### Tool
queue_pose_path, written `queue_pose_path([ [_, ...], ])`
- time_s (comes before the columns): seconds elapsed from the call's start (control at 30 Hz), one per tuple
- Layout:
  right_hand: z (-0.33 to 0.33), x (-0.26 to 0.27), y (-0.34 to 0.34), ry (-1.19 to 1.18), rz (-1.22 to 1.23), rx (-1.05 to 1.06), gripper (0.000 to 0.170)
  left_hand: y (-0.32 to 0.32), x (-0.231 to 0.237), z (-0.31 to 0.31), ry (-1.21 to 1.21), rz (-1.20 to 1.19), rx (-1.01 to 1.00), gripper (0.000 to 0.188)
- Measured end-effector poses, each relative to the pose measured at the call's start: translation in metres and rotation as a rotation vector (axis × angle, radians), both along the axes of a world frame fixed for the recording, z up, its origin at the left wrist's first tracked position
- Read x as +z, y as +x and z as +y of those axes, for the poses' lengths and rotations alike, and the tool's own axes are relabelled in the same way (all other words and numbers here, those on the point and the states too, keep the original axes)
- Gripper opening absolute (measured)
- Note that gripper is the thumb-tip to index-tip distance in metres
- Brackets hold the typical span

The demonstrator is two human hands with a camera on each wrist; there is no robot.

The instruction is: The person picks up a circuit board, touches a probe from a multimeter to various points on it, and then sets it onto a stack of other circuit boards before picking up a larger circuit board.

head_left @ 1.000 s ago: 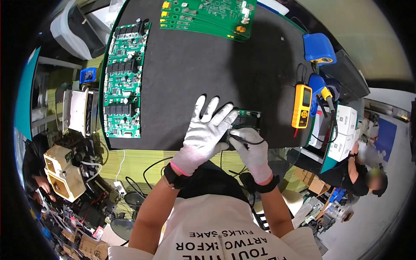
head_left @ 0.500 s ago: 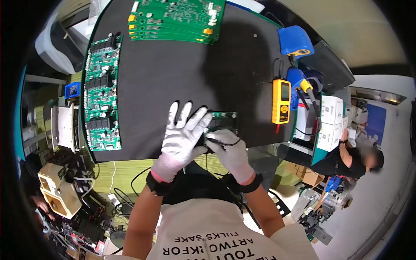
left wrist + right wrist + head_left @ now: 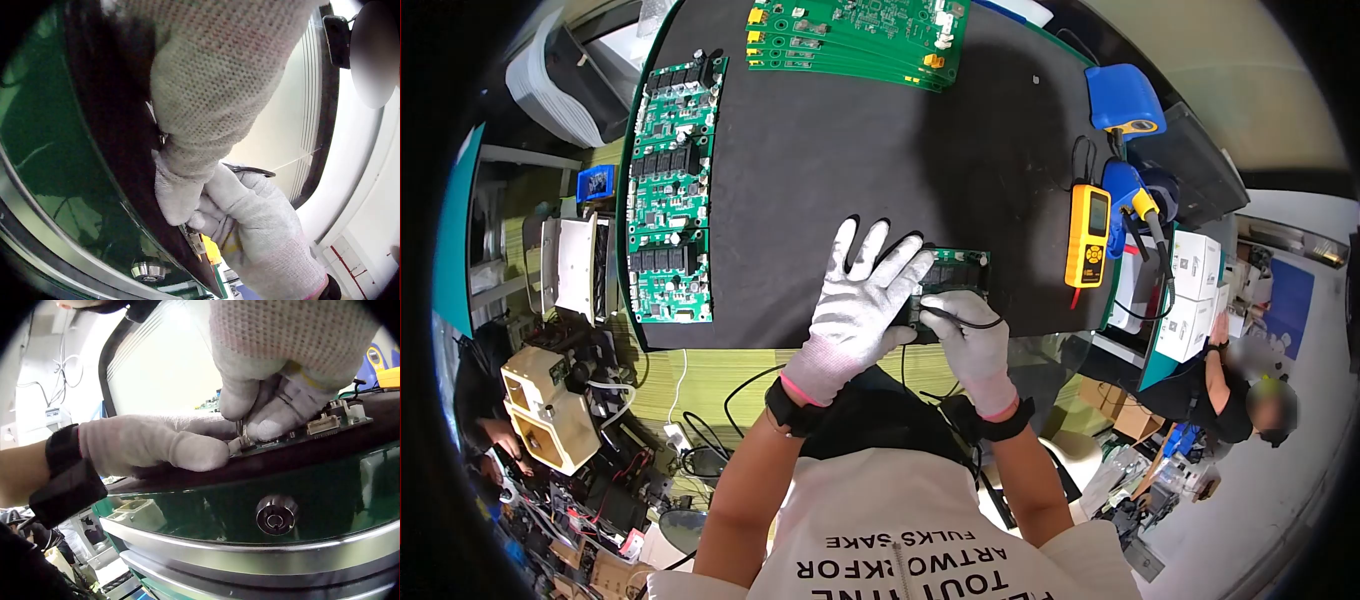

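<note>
Pinching a black cable in the right hand, thumb and fingers closed around it; a thin metal bit shows between the fingertips in the right wrist view, at the near left part of the small green circuit board. What the bit belongs to is unclear, mostly hidden by the glove. Left hand grasps nothing visible: fingers extended and spread, palm down, over the left end of the board, thumb by its near left corner. Whether the palm presses on the board can't be told. Board lies flat near the front edge of the dark mat, partly covered by both hands; a white connector sits along its near edge. Cable arcs out to the right, just off the board's near side. Left of the board, well apart: a column of three joined-looking green boards with black components. Beyond it, at the far side: a fanned stack of larger green boards. Right of it: yellow handheld meter, and farther right and back, a blue tool holder. Both hands gloved, whitish.
</note>
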State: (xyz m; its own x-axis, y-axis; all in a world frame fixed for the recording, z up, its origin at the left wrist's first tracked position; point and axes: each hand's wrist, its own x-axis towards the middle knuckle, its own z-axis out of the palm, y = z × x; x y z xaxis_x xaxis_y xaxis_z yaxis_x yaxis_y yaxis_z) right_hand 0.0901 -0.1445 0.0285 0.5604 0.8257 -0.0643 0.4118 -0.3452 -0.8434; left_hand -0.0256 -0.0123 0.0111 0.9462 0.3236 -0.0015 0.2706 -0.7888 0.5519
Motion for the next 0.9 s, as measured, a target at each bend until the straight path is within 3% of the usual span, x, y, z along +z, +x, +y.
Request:
queue_pose_path([
  [0.43,0.0006,-0.0069,0.003,0.037,-0.158,0.084,0.017,0.0013,0.0032,0.0011,-0.011,-0.049,0.025,0.086],
  [0.77,0.001,-0.0062,0.0025,0.032,-0.173,0.076,0.022,0.0012,0.0017,0.0012,-0.013,0.005,-0.009,0.094],
  [0.9,0.0009,-0.0058,0.0028,0.033,-0.163,0.079,0.021,0.0015,0.003,0.0011,-0.011,-0.062,0.016,0.083],
])
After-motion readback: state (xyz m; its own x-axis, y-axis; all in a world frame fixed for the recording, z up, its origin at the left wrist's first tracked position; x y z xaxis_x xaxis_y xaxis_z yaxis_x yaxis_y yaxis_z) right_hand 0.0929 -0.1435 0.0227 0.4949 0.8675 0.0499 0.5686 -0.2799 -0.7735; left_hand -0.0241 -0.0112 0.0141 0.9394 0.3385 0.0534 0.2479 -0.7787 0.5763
